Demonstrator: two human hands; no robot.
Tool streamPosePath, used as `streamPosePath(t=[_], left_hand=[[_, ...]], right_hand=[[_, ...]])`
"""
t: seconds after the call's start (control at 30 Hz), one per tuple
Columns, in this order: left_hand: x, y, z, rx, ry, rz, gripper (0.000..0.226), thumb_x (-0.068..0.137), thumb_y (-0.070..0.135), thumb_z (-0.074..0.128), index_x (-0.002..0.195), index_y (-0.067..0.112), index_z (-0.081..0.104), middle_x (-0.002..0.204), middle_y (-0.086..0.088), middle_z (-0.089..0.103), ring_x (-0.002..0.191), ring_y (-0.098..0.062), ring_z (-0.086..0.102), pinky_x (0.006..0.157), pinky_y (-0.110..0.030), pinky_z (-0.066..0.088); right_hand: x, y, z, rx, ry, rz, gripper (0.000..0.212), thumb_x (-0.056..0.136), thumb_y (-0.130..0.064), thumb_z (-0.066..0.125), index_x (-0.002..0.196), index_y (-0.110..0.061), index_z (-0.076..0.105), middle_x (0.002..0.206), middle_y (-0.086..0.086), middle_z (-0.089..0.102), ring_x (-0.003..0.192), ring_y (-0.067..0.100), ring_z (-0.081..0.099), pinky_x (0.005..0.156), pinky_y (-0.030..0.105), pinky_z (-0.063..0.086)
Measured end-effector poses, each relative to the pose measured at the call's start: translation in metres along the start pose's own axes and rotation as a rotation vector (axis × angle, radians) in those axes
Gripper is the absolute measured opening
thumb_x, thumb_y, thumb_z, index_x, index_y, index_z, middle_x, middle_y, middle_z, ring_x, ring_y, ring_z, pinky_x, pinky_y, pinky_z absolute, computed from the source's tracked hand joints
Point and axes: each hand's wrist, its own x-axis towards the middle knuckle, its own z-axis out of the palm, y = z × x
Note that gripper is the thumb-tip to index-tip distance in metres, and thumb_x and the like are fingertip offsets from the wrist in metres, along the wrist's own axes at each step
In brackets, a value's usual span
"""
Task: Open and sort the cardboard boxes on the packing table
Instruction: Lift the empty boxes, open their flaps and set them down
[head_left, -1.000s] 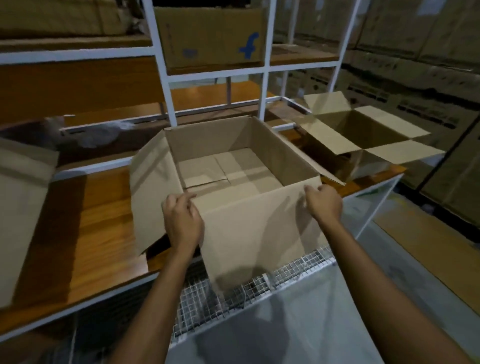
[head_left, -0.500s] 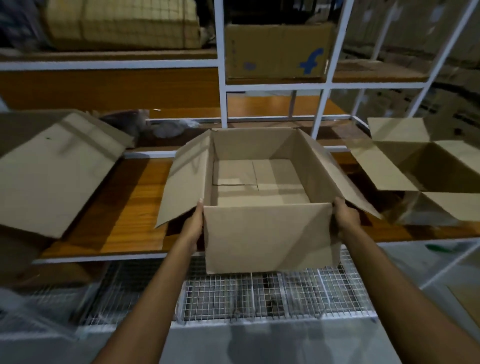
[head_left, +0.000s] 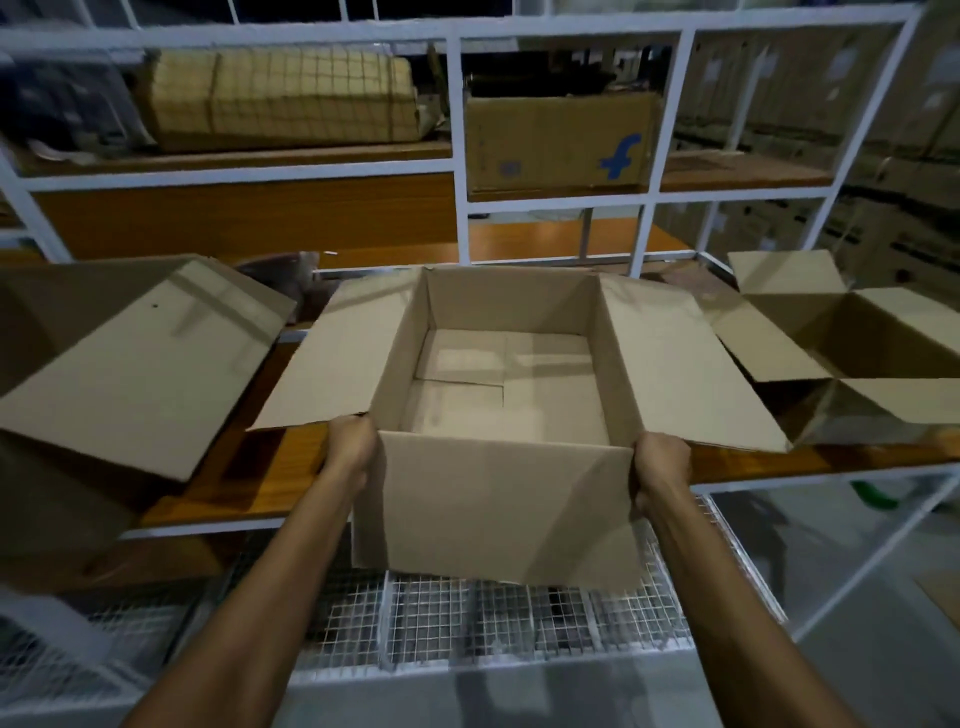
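Observation:
An open, empty cardboard box (head_left: 498, 499) sits at the front edge of the wooden packing table (head_left: 244, 478), its side flaps spread left and right and its front flap hanging down. My left hand (head_left: 352, 447) grips the box's near left corner. My right hand (head_left: 661, 465) grips the near right corner. A second open box (head_left: 872, 343) stands to the right with its flaps folded out. At the left lies a third cardboard box (head_left: 130, 364), tilted, its large face turned up.
A white metal shelf frame (head_left: 460, 156) rises behind the table, holding a printed cardboard box (head_left: 558, 140) and a netted bundle (head_left: 280, 98). A wire mesh shelf (head_left: 467, 618) runs below the table edge. Stacked cartons fill the far right.
The view has swung left and squared onto the box. My hands moved from its top front edge to its two near corners, and the side flaps now spread wider.

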Motion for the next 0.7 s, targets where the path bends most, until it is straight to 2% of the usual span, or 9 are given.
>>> streamPosePath(t=[0.1,0.17,0.23,0.33,0.43,0.57,0.7], left_hand=[[0.0,0.011,-0.044,-0.059,0.015,0.099,0.017,0.098,0.008,0.043,0.102,0.006,0.06,0.099,-0.012,0.06,0.091,-0.026,0.056,0.077,-0.031,0.042],[0.006,0.021,-0.081,-0.079,0.025,0.134,0.02,0.095,0.006,0.045,0.102,-0.001,0.062,0.098,-0.016,0.063,0.092,-0.031,0.06,0.073,-0.031,0.043],[0.009,0.033,-0.122,-0.127,0.022,0.172,0.021,0.091,0.006,0.046,0.102,0.0,0.064,0.096,-0.016,0.065,0.094,-0.033,0.063,0.071,-0.033,0.045],[0.01,0.054,-0.182,-0.216,0.033,0.265,0.02,0.092,0.006,0.049,0.103,0.006,0.065,0.098,-0.01,0.067,0.091,-0.026,0.062,0.075,-0.032,0.047],[0.014,0.07,-0.242,-0.248,0.079,0.321,0.012,0.092,0.008,0.051,0.094,0.009,0.063,0.087,-0.005,0.063,0.083,-0.023,0.059,0.065,-0.029,0.042],[0.027,0.087,-0.31,-0.267,0.126,0.375,0.016,0.091,0.007,0.051,0.099,0.01,0.064,0.08,-0.003,0.062,0.083,-0.024,0.059,0.062,-0.029,0.04],[0.048,0.103,-0.374,-0.291,0.173,0.413,0.018,0.092,0.006,0.05,0.103,0.006,0.064,0.087,-0.008,0.062,0.08,-0.023,0.058,0.067,-0.029,0.042]], right_hand=[[-0.033,-0.008,0.017,0.06,0.019,-0.083,0.018,0.087,-0.005,0.047,0.076,-0.006,0.061,0.084,0.015,0.064,0.078,0.032,0.061,0.069,0.041,0.051],[-0.06,-0.016,0.03,0.067,0.012,-0.14,0.017,0.084,-0.008,0.05,0.071,-0.01,0.06,0.088,0.017,0.067,0.083,0.036,0.065,0.076,0.049,0.056],[-0.094,-0.028,0.045,0.092,0.004,-0.205,0.014,0.082,-0.015,0.054,0.069,-0.013,0.06,0.085,0.015,0.067,0.086,0.038,0.065,0.079,0.054,0.055],[-0.152,-0.05,0.073,0.191,-0.019,-0.279,0.015,0.082,-0.013,0.057,0.067,-0.011,0.06,0.074,0.011,0.062,0.074,0.03,0.058,0.066,0.043,0.046],[-0.202,-0.069,0.103,0.247,-0.063,-0.328,0.022,0.081,-0.005,0.057,0.06,-0.01,0.053,0.063,0.006,0.052,0.068,0.024,0.049,0.064,0.04,0.037],[-0.251,-0.094,0.145,0.219,-0.133,-0.39,0.021,0.077,-0.008,0.059,0.058,-0.014,0.053,0.061,0.003,0.051,0.073,0.026,0.051,0.068,0.042,0.043],[-0.296,-0.116,0.193,0.271,-0.191,-0.4,0.021,0.08,-0.006,0.059,0.06,-0.009,0.054,0.061,0.007,0.053,0.067,0.025,0.049,0.064,0.038,0.038]])
